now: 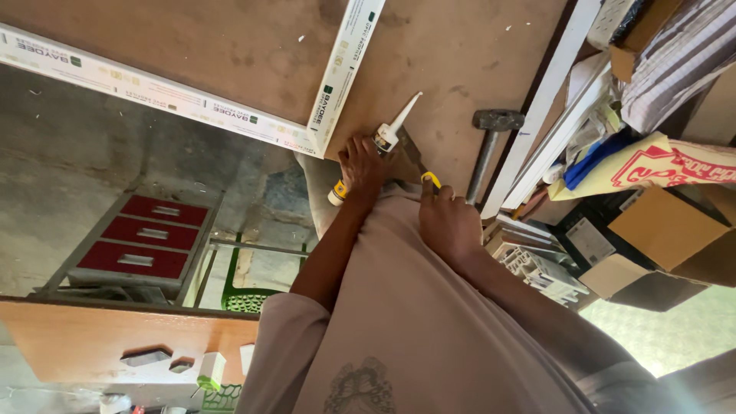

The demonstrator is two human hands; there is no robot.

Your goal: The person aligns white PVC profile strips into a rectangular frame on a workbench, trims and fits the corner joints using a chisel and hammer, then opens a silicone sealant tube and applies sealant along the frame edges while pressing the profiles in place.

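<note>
Two white profile strips [192,100] are being rested along the workbench [460,69] edge, where a sealant tube [381,142] is being gripped by the left hand [362,165], and a yellow-handled tool [431,179] is being clasped in the right hand [447,222].

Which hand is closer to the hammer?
The right hand, holding something yellow, sits just beside the hammer handle. The left hand grips the sealant tube, farther away.

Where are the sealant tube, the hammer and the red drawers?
Sealant tube [386,138], head view, on its white nozzle base.
Hammer [497,119], head view, on its grey metal head.
Red drawers [146,233], head view, on the middle drawer front.
</note>
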